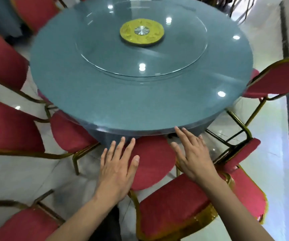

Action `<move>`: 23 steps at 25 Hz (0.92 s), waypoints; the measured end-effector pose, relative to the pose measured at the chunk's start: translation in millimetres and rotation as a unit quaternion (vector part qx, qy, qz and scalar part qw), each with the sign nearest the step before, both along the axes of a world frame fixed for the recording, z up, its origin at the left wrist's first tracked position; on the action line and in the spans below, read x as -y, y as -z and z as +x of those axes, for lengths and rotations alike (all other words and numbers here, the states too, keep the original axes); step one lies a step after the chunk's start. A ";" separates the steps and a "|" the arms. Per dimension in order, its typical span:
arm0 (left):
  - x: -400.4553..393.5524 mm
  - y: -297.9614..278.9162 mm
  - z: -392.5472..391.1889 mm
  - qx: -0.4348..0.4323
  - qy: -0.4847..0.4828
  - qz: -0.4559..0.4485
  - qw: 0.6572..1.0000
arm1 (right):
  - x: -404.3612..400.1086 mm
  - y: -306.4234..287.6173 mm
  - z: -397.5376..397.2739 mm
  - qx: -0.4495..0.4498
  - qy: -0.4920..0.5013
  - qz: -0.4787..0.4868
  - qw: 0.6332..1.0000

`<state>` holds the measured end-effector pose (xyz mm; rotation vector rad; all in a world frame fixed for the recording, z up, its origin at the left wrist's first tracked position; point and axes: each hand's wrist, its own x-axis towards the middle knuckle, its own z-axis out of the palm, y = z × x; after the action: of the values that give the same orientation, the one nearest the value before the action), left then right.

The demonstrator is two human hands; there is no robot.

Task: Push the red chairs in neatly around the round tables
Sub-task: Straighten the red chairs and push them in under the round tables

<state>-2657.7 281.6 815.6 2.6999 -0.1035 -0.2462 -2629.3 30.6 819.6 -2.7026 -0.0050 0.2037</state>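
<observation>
A red chair (pixel 175 204), gold-framed, is seen at the round worktop's (pixel 105 101) six o'clock; both hands' fingers (pixel 121 148) are spread flat, nothing held.

Both bare forearms reached forward from the lower edge of the view. The left hand (pixel 117 173) was flat, palm down, fingers straight and slightly spread. The right hand (pixel 195 156) lay likewise, fingers extended, gripping nothing.

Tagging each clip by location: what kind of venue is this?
Probably a restaurant or banquet hall: a round table carrying a glass lazy Susan with a gold hub, ringed by red padded banquet chairs with gold frames.
</observation>
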 end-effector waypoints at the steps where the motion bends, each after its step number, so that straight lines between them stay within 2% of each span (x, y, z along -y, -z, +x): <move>1: 8.1 0.5 -15.0 -0.009 -0.013 0.007 1.000 | 10.2 1.1 -2.5 -0.006 -0.021 -0.005 1.000; 5: 35.9 -3.4 -62.6 -0.022 -0.053 0.034 0.998 | 37.8 1.0 -15.9 -0.015 -0.075 0.006 0.997; 12: 38.6 4.1 -117.3 -0.029 -0.122 0.021 0.992 | 42.5 11.9 -31.2 -0.038 -0.118 -0.001 0.992; 20: 91.4 42.7 -157.4 -0.077 -0.041 0.003 0.996 | 108.6 37.7 -88.4 -0.055 -0.091 -0.053 0.993; 23: 111.1 52.1 -170.2 -0.111 -0.059 -0.004 0.992 | 126.5 50.1 -95.2 -0.089 -0.106 -0.056 0.989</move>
<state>-2827.8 170.5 763.5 2.6386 0.1205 -0.5064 -2724.5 -96.0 769.5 -2.7831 -0.2341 0.5238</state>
